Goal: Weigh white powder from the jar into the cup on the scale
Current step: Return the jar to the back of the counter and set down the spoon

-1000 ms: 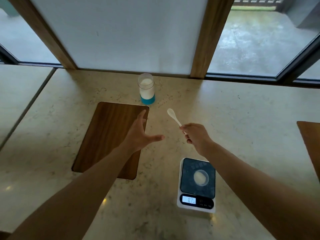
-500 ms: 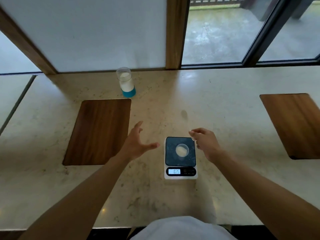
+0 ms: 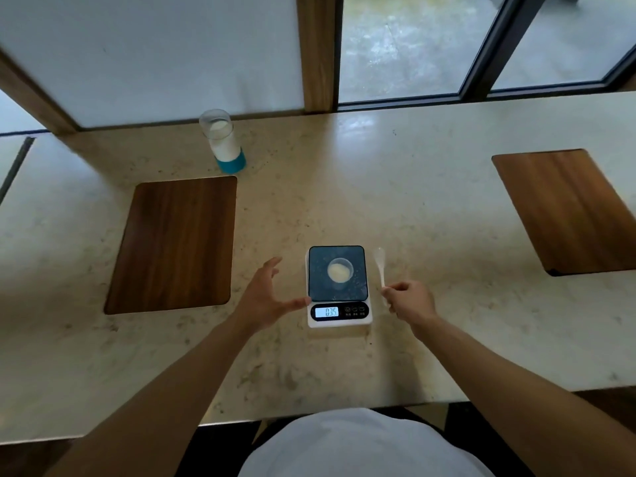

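Display: we read "0.35" on the scale (image 3: 338,286); the small marks beside it are too small to read.
Cup: 1 clear cup (image 3: 340,269) with white powder (image 3: 337,271), centred on the dark platform.
Jar: 1 jar (image 3: 223,140), blue base, lid off, at the back of the counter (image 3: 413,208).
Boards: 2 wooden boards (image 3: 173,244).
Spoon: 1 white spoon (image 3: 380,267), just right of the scale.
Left hand (image 3: 264,297): open, fingers spread, thumb at the scale's left edge.
Right hand (image 3: 411,302): we see it pinching the spoon handle.

I can't read the small icons beside the scale's lit display (image 3: 327,312); the far-right brown wooden board (image 3: 568,208) runs off the picture's edge.
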{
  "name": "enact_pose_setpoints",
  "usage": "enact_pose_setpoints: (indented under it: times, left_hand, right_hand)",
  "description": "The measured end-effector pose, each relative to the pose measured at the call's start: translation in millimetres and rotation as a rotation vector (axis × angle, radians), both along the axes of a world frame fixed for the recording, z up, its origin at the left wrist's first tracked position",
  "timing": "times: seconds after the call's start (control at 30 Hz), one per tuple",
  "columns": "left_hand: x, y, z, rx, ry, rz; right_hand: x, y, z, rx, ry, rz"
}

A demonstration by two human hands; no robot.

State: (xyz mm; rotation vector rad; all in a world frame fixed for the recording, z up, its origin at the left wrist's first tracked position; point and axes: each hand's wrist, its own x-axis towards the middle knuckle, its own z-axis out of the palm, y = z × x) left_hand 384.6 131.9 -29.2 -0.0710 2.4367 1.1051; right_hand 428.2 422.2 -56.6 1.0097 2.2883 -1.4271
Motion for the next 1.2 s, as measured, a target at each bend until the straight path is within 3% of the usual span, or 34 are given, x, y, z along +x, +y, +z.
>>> enact_pose_setpoints:
  times: [0.53,1.2]
  left_hand:
    - [30,2,-30,-0.003,-0.101,0.024]
    - [31,5,-32,-0.046,-0.066,-0.015]
  right_hand:
    - [13,-9,-17,0.095,-0.098,0.115]
    - [12,-14,-18,0.132,-0.076,0.100]
